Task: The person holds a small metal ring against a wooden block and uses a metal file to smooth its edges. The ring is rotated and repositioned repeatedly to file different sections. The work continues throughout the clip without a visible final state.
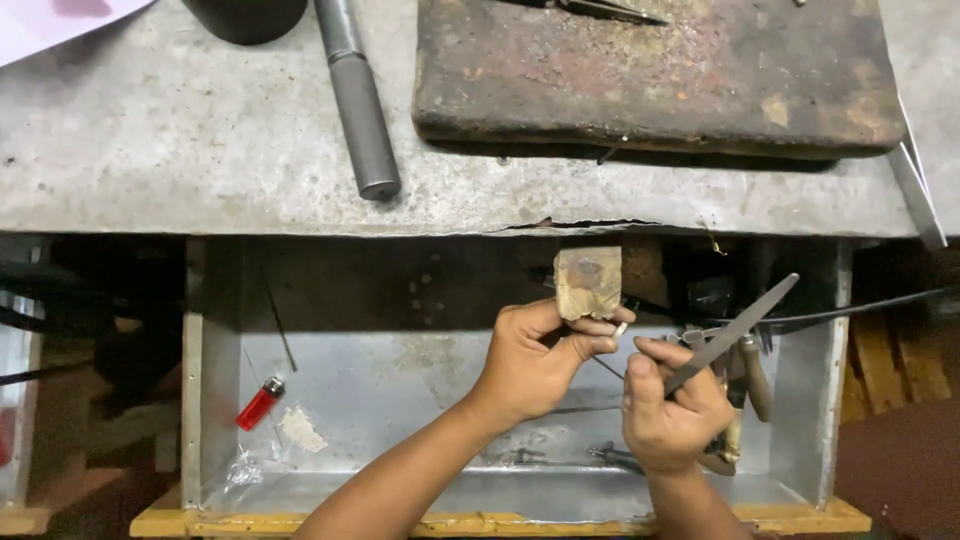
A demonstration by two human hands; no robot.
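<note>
1. The left hand (530,360) is up against a small wooden block (588,282) that sticks out from under the edge of the gray bench (200,150). Its thumb and fingers are pressed together, pinching a tiny piece of metal (621,328) just below the block.
2. The right hand (672,410) is just beside the left hand. Its fingers are curled tight around a flat metal file (740,328). The file points up and to the right, away from the hand.
3. Both hands are over an open metal drawer (400,390) under the bench.
4. In the drawer, a red lighter (260,403) lies at the left, well apart from the hands. Some tools with wooden handles (755,375) lie at the right, near the right hand.
5. On top of the bench sits a rusty flat block (660,75). A gray metal rod (358,100) lies to its left.
</note>
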